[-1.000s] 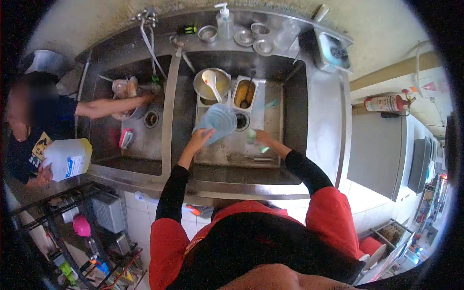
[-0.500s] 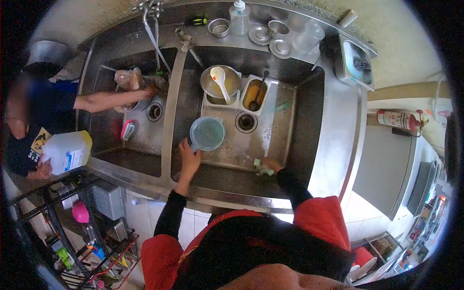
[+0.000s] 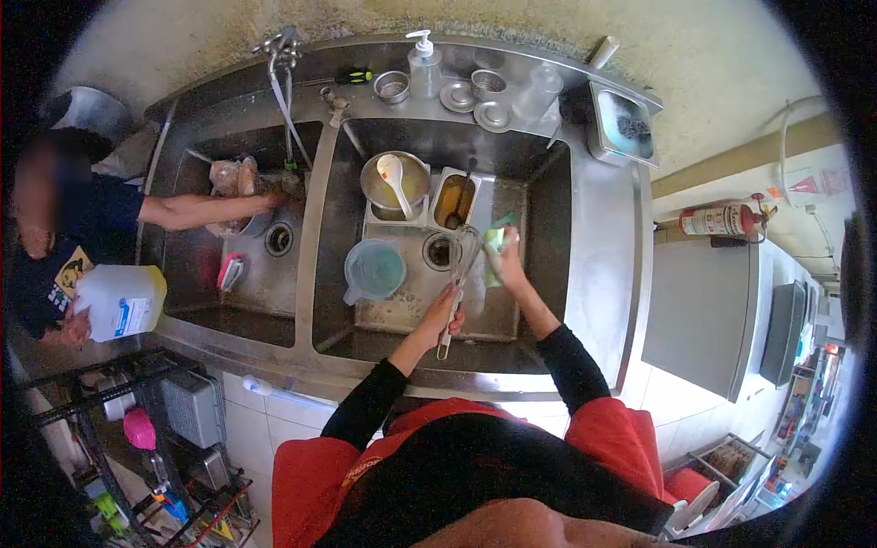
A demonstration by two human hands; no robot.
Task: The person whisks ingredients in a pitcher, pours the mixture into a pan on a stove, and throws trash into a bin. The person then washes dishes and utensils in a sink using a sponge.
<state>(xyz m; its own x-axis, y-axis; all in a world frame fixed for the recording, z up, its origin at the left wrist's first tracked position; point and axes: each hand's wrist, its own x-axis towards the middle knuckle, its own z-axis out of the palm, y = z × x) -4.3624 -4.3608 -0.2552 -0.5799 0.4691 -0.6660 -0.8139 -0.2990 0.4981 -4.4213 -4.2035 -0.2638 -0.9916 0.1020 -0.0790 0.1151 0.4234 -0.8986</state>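
Note:
My left hand (image 3: 441,317) is closed round the white handle of a wire whisk (image 3: 464,258), held upright over the right basin. Beside the whisk's wires, my right hand (image 3: 508,254) grips a pale green sponge (image 3: 495,241). To the left, a translucent blue pitcher (image 3: 375,269) rests on the basin floor near the drain (image 3: 439,251). Behind it stand a round pot (image 3: 373,185) with a white ladle (image 3: 394,176) and a metal pan (image 3: 445,194) of yellowish liquid with a dark spoon in it.
A co-worker's hand (image 3: 273,198) reaches into the left basin by plastic bags (image 3: 235,178); the other holds a large jug (image 3: 124,301). A pump bottle (image 3: 424,68), small bowls and a metal tray (image 3: 621,125) line the back ledge. A faucet (image 3: 283,82) stands at the left.
My left hand has left the pitcher, which stands in the basin, and has taken hold of the whisk. The sponge in my right hand has moved up beside the whisk.

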